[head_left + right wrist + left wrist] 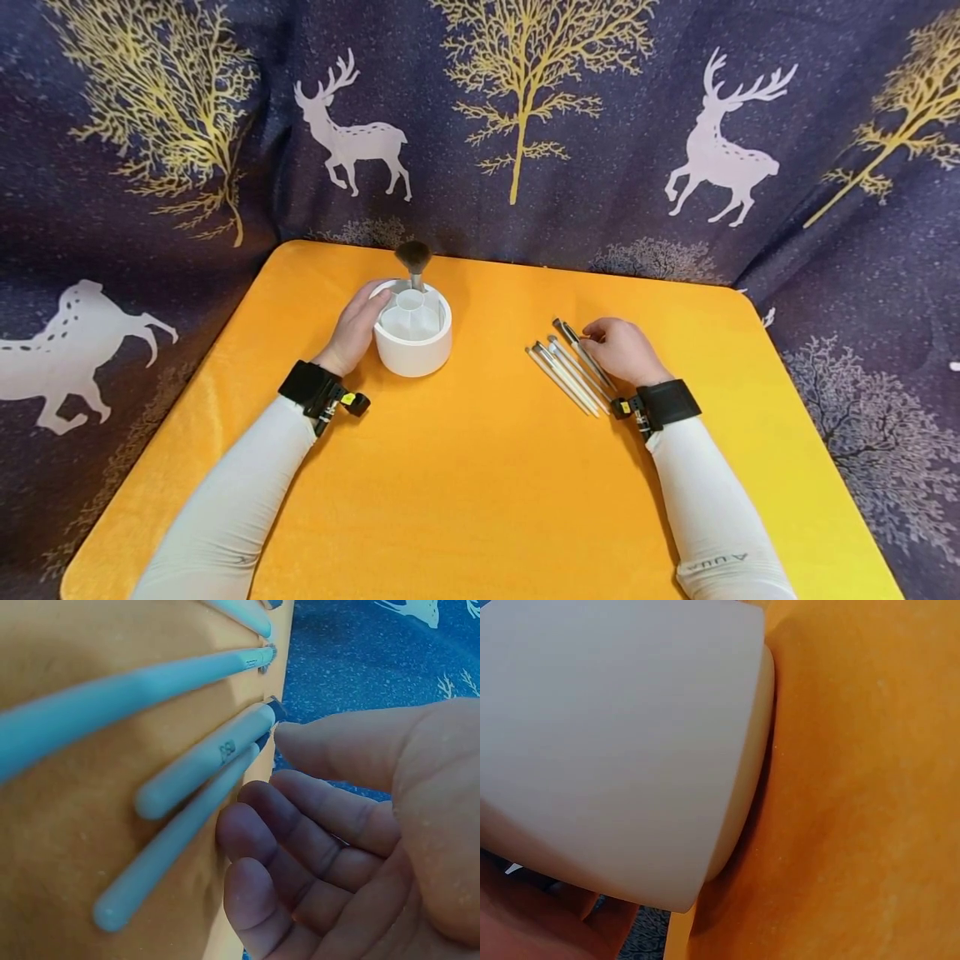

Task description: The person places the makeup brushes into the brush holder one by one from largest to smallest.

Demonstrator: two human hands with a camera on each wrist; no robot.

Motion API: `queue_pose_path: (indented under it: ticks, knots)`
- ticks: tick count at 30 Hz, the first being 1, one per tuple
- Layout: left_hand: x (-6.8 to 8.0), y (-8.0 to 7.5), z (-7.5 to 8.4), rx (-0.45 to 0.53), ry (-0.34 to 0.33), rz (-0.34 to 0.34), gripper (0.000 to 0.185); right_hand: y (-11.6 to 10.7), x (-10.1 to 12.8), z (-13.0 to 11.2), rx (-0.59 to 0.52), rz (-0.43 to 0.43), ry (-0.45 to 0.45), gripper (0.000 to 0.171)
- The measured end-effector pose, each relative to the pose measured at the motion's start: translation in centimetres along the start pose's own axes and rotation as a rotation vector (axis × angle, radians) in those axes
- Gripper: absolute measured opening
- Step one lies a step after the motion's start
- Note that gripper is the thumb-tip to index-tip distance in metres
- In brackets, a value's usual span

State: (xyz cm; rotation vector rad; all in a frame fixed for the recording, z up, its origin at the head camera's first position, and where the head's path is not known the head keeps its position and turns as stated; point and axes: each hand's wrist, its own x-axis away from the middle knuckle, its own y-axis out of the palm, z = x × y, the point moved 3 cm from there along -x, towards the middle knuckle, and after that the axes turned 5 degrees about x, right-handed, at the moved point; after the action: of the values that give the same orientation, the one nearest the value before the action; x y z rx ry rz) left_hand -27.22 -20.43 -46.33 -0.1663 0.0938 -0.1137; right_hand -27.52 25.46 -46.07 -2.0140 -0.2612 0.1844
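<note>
on the orange worktop (480, 500), the left hand (356, 329) is cupped against the side of a round white brush holder (413, 333), fingers curved round its wall, steadying it rather than lifting, as far as i can tell. one big fluffy powder brush (413, 260) already stands in the back compartment of the holder, bristles up. over on the right, the right hand (621, 348) sits beside a little row of loose makeup brushes (568, 372) lying flat on the worktop, well apart from the holder. in the wrist view its fingers (300, 847) are loosely bent and the thumb is just about meeting the handle of the nearest brush (206, 761), but nothing's actually gripped yet, so i'd call that hand relaxed and holding nothing. my read is we're at the "pick the next brush" step: it looks like the move now needs a proper pinch on that nearest handle, lift it clear of its neighbours, carry it left and drop it handle-down into a free compartment. counts: one holder, one brush standing in it, and i make out about five brushes lying loose, though they're packed close so could be off by one. two hands, both with black wrist straps.
</note>
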Motion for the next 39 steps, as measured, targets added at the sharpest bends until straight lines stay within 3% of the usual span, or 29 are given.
queue_pose_path:
  ticks: [18,39]
  knots:
    - [-0.04,-0.04,-0.16,0.018,0.0,-0.001,0.069,0.21,-0.08,0.22,0.026,-0.015,-0.04,0.027]
    - [0.12,0.01,0.19,0.012,-0.004,-0.013,0.069,0.43,-0.07,0.1,0.032,-0.01,-0.026,0.024]
